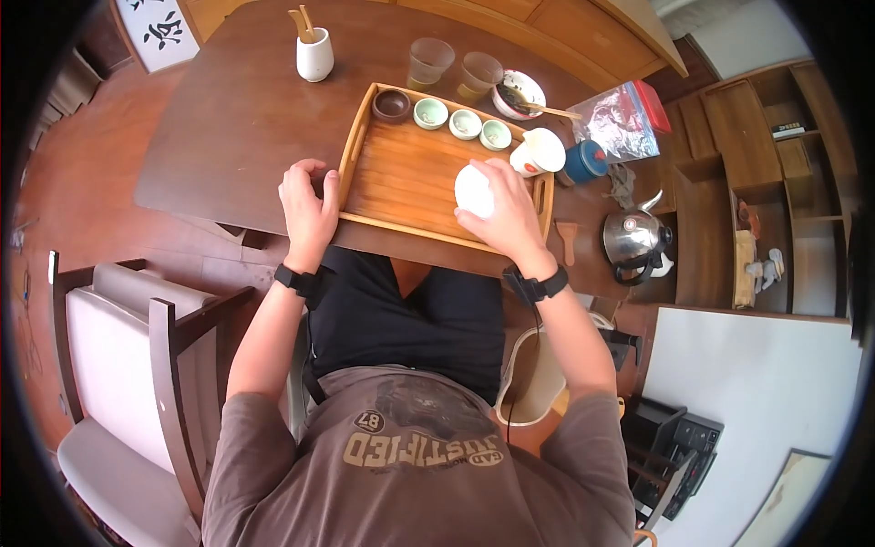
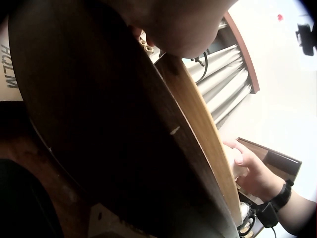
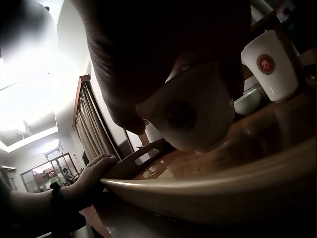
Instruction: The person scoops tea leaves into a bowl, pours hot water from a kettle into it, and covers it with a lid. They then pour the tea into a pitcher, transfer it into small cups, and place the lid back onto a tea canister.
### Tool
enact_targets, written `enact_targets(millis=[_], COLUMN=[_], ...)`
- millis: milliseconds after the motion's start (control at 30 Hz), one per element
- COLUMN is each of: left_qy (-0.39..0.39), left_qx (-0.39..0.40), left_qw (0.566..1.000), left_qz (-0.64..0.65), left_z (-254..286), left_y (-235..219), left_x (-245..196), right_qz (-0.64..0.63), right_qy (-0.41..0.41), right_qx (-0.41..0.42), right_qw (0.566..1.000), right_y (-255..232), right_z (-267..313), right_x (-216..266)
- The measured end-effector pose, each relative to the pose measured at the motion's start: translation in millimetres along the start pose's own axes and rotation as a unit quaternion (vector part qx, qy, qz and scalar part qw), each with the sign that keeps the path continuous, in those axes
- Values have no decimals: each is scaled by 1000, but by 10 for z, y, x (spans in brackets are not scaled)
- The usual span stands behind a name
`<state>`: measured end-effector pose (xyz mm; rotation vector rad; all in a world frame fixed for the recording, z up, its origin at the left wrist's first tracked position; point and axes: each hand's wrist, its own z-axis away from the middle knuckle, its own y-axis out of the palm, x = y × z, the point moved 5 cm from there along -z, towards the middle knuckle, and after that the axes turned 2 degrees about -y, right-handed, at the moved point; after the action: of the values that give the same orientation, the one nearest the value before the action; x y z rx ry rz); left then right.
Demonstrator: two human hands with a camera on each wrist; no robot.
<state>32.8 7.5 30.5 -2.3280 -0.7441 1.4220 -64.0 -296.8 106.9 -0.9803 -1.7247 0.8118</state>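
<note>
Glossy brown counter (image 1: pixel 210 146), bearing a slatted wooden tray (image 1: pixel 401 182); my right hand (image 1: pixel 506 208) grips a rounded white cup (image 1: pixel 474 191), my left (image 1: pixel 308 202) loosely curled, empty, beside the rim.

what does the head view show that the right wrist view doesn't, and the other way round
Head view only: kettle, chair, dark brown cup.
Right wrist view only: dark emblem on the held cup's side.
Both: tray, right hand holding a white cup, left hand by the tray's edge.
</note>
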Motion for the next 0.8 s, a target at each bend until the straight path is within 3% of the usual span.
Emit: enact_targets(millis=[300, 367, 700, 800], left_qy=[12, 14, 3, 14], left_qx=[-14, -17, -5, -17], left_qw=[1000, 1000, 1000, 1000], left_qz=[1, -7, -12, -18], left_z=[-1, 3, 9, 4], left_y=[26, 20, 37, 31], left_x=[23, 13, 54, 29], right_qz=[-13, -127, -133, -73], right_qy=[18, 42, 64, 22], right_qx=[12, -9, -43, -57], right_qw=[1000, 991, 988, 995], right_y=[74, 61, 39, -28], right_z=[78, 126, 185, 164], right_x=[-76, -222, -300, -286])
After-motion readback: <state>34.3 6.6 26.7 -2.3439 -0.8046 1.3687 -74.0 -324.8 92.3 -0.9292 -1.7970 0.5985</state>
